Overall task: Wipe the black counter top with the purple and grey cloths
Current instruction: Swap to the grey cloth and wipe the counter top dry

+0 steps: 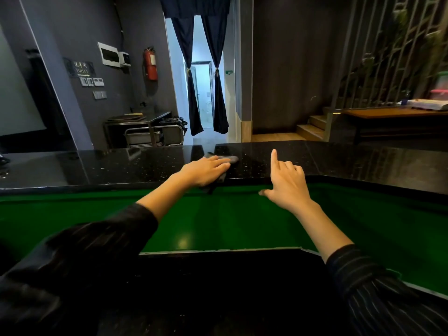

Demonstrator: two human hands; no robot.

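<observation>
Black, glossy counter top (pixel 121 166) flecked with pale specks runs across the scene at arm's reach. The person's left hand (pixel 203 170) lies flat on it, fingers straight and together, pressing down on a grey cloth (pixel 232 158). The cloth is dark grey and crumpled; one end pokes out past the fingertips and another fold hangs over the counter's near edge below the palm. The right hand (pixel 287 183) hovers just beside it at the same edge, index finger pointing forward, the other fingers curled in, the thumb out, holding nothing visible. Both arms wear dark striped sleeves (pixel 378 287). Below the counter lies a lower green surface (pixel 218 226). Beyond, a red fire extinguisher (pixel 150 64) hangs on a grey wall near a doorway with dark tied curtains (pixel 191 93).
</observation>
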